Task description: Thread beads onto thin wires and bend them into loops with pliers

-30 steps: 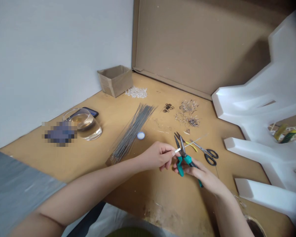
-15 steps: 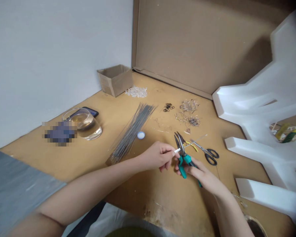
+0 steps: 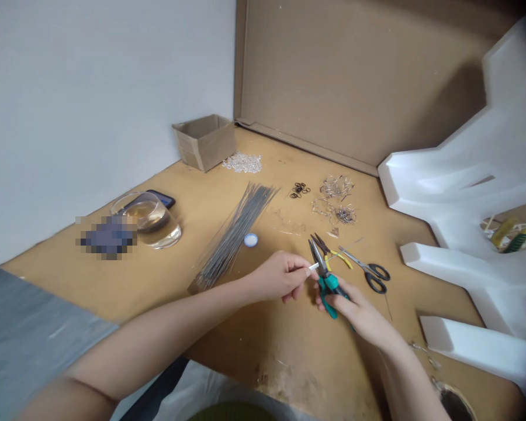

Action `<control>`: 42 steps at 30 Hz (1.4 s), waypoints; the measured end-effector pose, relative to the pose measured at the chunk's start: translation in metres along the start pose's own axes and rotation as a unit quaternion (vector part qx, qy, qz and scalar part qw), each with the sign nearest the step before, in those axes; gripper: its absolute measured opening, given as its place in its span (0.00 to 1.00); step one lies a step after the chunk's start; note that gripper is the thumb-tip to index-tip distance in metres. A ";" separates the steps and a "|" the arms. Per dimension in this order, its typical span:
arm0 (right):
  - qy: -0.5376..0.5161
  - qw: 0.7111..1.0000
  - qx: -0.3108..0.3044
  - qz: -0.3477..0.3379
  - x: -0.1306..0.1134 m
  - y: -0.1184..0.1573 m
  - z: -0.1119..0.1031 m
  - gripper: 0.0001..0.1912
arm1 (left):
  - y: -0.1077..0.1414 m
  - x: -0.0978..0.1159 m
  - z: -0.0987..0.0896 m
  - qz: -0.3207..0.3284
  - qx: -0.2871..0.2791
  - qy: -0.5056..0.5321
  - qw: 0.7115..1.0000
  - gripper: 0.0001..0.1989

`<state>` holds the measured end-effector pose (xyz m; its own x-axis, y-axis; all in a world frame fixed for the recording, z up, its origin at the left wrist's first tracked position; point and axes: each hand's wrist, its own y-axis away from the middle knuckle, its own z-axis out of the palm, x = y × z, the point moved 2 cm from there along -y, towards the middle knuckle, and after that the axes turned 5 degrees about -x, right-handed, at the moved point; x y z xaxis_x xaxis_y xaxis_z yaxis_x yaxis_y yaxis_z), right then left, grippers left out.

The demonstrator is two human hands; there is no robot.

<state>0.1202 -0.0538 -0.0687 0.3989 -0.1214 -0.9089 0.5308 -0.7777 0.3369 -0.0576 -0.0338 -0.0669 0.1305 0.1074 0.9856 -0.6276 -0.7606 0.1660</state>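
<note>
My left hand is closed, pinching a thin white piece between thumb and index finger. Wrapped round the green handles of the pliers is my right hand. The pliers' metal jaws point up and away, right at the end of the white piece. Just behind them lie yellow-handled pliers, with black-handled scissors to their right. A bundle of thin grey wires rests left of my hands, beside a small round white-and-blue item.
A cardboard box stands at the back beside clear small pieces. Black rings and wire scraps lie farther right. A glass of liquid and a phone are left; white foam borders the right.
The pliers have turned slightly and shifted a little right with my right hand. The long thin wire that stuck out past the jaws now shows much shorter. My left hand has barely moved.
</note>
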 end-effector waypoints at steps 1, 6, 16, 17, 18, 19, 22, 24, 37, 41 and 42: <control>-0.001 1.000 0.002 -0.004 0.001 -0.001 0.000 0.11 | 0.000 -0.001 0.000 0.001 -0.002 -0.001 1.000 0.14; -0.049 0.998 0.026 0.006 0.003 -0.003 0.000 0.11 | 0.000 -0.001 0.003 0.010 -0.014 -0.002 1.000 0.14; 0.034 0.999 0.003 -0.036 -0.010 -0.003 0.001 0.14 | 0.002 0.002 0.002 0.012 -0.005 -0.001 1.000 0.13; 0.036 0.999 0.003 -0.039 -0.010 -0.003 0.002 0.14 | 0.002 0.001 0.002 0.012 -0.005 -0.002 1.000 0.13; 0.038 0.998 0.003 -0.042 -0.010 -0.003 0.002 0.14 | 0.002 0.001 0.003 0.012 -0.005 -0.003 1.000 0.13; 0.039 0.998 0.004 -0.043 -0.010 -0.003 0.003 0.14 | 0.002 0.001 0.003 0.012 -0.005 -0.004 1.000 0.13; 0.040 0.998 0.000 -0.039 -0.009 -0.003 0.003 0.13 | 0.002 0.001 0.003 0.012 -0.001 -0.007 1.000 0.13; 0.044 0.998 -0.002 -0.038 -0.009 -0.003 0.003 0.12 | 0.002 0.002 0.003 0.013 0.002 -0.006 1.000 0.13; 0.061 0.997 -0.003 -0.040 -0.008 -0.002 0.005 0.09 | 0.002 0.002 0.004 0.016 -0.003 -0.009 1.000 0.12; 0.062 0.997 0.003 -0.037 -0.007 -0.002 0.003 0.10 | 0.002 0.003 0.004 0.012 0.000 -0.011 1.000 0.13; 0.064 0.997 0.006 -0.036 -0.007 -0.002 0.002 0.10 | 0.002 0.003 0.004 0.011 0.001 -0.013 1.000 0.13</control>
<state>0.1146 -0.0530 -0.0633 0.4520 0.0144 -0.8919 0.5530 -0.7890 0.2675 -0.0559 -0.0376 -0.0637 0.1377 0.0739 0.9877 -0.6282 -0.7644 0.1448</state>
